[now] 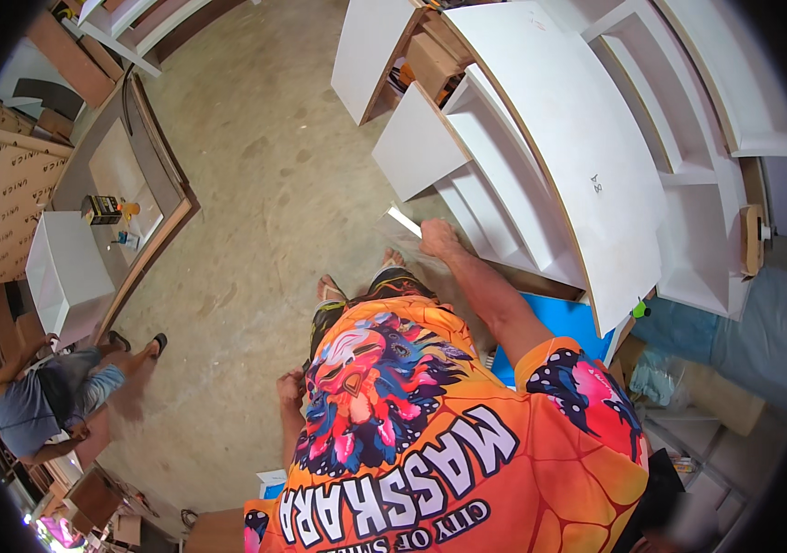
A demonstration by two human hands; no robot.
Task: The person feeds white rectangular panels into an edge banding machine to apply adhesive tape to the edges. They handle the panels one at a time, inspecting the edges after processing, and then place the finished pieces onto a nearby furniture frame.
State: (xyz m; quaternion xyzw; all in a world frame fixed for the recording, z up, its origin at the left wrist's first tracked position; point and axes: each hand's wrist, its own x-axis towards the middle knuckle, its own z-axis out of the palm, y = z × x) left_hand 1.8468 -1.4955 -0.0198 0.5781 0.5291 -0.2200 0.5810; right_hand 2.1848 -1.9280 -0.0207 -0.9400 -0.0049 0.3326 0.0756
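Note:
My right hand (pixel 440 239) is closed round one end of a short, flat white strip (pixel 405 221), whose other end points up and left over the floor. Just right of that hand stands a white cabinet (pixel 504 198) with open shelves and a drawer-like white panel (pixel 421 143) jutting from it. My left hand (pixel 290 387) hangs low beside my shorts with its fingers curled in. Whether anything small sits between those fingers is hidden.
A large white panel (pixel 564 120) with a brown edge leans over the shelves. Blue sheet material (pixel 555 318) lies near my right arm. To the left, a co-worker (pixel 34 401) sits by a workbench (pixel 158 235) bearing a dark tin (pixel 101 210) and a white box-like unit (pixel 66 267).

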